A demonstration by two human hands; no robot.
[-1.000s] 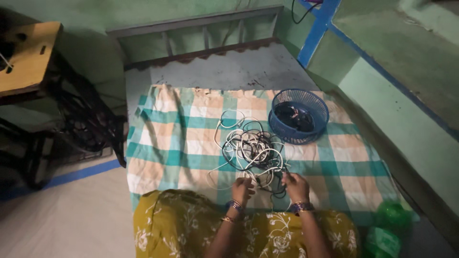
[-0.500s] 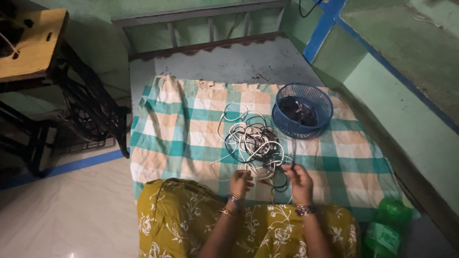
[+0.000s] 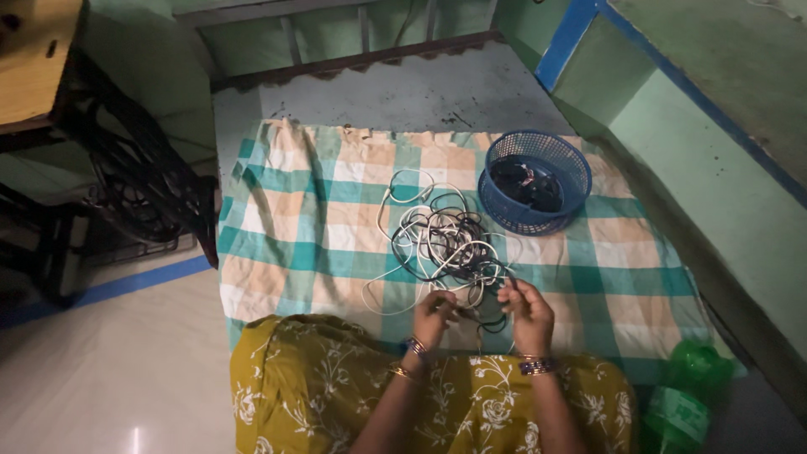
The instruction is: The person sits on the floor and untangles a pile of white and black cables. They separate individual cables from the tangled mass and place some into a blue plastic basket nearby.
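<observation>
Both hands work at the near edge of a tangle of white and black cables (image 3: 441, 248) lying on a checked green, peach and white cloth (image 3: 294, 227). Left hand (image 3: 435, 316) is curled around strands at the heap's near side; the right hand (image 3: 528, 309) pinches what looks like a dark cable, though the dim light makes it hard to be sure. Just beyond the tangle to the right, a blue mesh basket (image 3: 565, 164) holds dark items. A green plastic bottle (image 3: 683, 395) lies near right.
</observation>
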